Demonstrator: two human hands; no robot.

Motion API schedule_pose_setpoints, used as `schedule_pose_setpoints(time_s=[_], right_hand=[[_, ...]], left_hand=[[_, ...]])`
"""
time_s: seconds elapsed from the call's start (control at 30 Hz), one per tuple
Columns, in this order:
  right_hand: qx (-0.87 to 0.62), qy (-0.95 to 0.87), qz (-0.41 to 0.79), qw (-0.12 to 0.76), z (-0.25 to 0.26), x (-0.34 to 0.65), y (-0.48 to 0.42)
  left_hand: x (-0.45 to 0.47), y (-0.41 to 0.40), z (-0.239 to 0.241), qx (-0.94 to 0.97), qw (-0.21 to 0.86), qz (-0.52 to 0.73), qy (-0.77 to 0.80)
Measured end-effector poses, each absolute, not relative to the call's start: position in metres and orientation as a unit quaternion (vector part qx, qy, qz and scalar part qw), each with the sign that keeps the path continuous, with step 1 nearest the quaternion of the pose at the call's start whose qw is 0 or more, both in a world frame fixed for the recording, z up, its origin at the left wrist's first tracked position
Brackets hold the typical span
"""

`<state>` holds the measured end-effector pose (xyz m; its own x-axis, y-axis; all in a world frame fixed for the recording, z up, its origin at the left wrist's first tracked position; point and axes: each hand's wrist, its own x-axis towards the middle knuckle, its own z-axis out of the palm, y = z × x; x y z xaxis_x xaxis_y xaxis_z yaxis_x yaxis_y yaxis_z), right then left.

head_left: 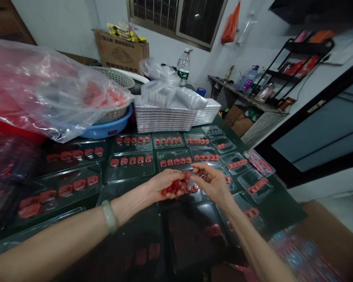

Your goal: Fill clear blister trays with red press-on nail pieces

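My left hand (164, 183) is closed around a bunch of small red translucent plastic pieces (173, 188), palm up over the table. At its fingertips one red piece (187, 175) sticks out. My right hand (214, 182) meets it there, thumb and forefinger closed at the piece's edge; slight blur softens the contact. Under and around both hands lie clear plastic trays (132, 169), many with a row of red cup-like pieces (132, 160) in them. Part of the tray below my hands (191, 188) is hidden by them.
Stacked clear trays (164, 117) stand at the back. To the left, a plastic bag (61, 90) with red pieces lies over a colander and a blue basin (111, 126). A cardboard box (122, 51) and water bottle (184, 66) are behind. A pink-filled container (260, 162) sits at the right edge.
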<state>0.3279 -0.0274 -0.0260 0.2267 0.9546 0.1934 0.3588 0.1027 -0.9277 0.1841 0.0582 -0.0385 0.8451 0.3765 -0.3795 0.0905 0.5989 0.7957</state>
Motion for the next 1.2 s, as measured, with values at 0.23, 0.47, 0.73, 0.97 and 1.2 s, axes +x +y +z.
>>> schedule_pose_setpoints(time_s=[0.23, 0.47, 0.73, 0.97, 1.2], right_hand=[[-0.588, -0.531, 0.343, 0.505, -0.029, 0.336, -0.033], [-0.573, -0.456, 0.418, 0.537, -0.029, 0.334, -0.033], [-0.558, -0.422, 0.469, 0.539, -0.035, 0.344, -0.028], [-0.711, -0.441, 0.156, 0.524, -0.02, 0.459, 0.013], [-0.793, -0.397, 0.03, 0.461, -0.058, 0.59, 0.073]], left_hand=[[0.187, 0.056, -0.031, 0.498, 0.841, 0.062, 0.202], [0.193, 0.055, -0.031, 0.618, 0.736, 0.096, 0.259], [0.209, 0.053, -0.038, 0.506, 0.818, 0.055, 0.268], [0.216, 0.063, -0.035, 0.29, 0.92, -0.007, 0.263], [0.205, 0.066, -0.025, 0.267, 0.909, 0.04, 0.316]])
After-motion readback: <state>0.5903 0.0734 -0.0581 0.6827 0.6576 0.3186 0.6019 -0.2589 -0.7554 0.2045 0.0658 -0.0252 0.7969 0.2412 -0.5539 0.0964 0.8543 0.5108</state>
